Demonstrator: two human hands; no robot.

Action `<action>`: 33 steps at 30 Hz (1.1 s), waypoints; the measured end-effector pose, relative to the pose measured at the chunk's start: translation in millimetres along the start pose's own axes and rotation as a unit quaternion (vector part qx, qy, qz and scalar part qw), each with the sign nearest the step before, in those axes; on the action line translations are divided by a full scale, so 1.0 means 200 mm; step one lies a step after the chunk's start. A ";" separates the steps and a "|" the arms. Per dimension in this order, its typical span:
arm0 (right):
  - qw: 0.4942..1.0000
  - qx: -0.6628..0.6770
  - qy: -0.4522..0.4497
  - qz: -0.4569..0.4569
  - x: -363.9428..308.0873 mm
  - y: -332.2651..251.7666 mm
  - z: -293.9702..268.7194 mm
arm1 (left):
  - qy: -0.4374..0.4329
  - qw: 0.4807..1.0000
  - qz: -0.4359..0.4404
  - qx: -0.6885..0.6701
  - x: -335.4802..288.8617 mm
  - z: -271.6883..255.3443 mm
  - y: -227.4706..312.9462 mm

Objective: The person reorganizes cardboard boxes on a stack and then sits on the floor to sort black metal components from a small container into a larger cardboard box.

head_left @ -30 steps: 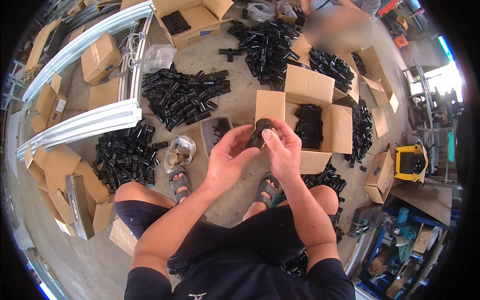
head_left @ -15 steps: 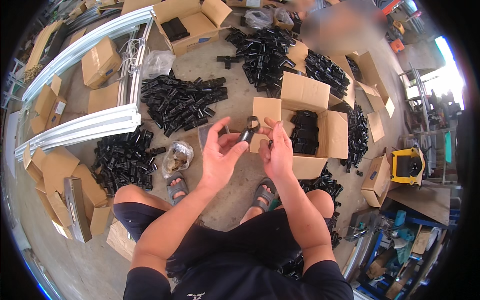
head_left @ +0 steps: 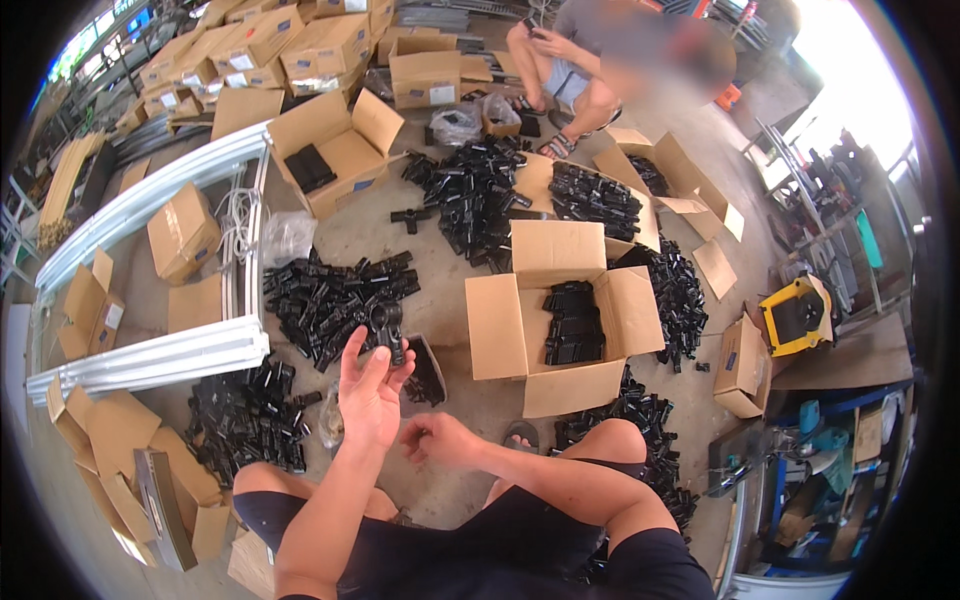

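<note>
My left hand (head_left: 370, 400) holds up a black pipe fitting (head_left: 388, 328) with a round ring end, gripped between thumb and fingers. Close to the left wrist, my right hand (head_left: 445, 440) is closed with its fingers curled in; what it holds, if anything, is hidden. Just beyond my hands stands a small bin (head_left: 433, 350) with small dark pieces, partly covered by the left hand. Behind the held fitting lies a heap of black fittings (head_left: 330, 300). An open cardboard box (head_left: 557, 245) to the right holds black fittings (head_left: 574, 325) laid in rows.
More black heaps lie at left (head_left: 250, 415), far middle (head_left: 470, 195) and right (head_left: 680, 300). White metal rails (head_left: 150, 355) extend at left. Another person (head_left: 575, 70) squats at the far side. A yellow-framed tool (head_left: 795, 318) and blue rack (head_left: 835, 490) stand at right.
My left hand has moved left with the black fitting and turned it ring-up. My right hand has come away from it, down and leftward. The view has tilted up, showing more of the far side.
</note>
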State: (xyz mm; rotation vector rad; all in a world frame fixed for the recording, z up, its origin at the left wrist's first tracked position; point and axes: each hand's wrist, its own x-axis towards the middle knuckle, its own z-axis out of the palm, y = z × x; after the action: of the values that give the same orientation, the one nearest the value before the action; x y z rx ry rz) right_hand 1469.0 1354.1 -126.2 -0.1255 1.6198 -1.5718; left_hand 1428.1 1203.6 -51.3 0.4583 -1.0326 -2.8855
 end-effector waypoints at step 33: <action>0.906 0.052 0.293 -0.301 -0.33 -0.68 -0.54 | -0.133 0.819 0.262 0.493 -0.12 0.26 0.38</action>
State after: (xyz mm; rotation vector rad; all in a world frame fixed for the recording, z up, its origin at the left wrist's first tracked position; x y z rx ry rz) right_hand 1379.1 1448.8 6.5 -0.1057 2.0743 -2.3302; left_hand 1432.4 1179.2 40.5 -0.2299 -2.2284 -1.7649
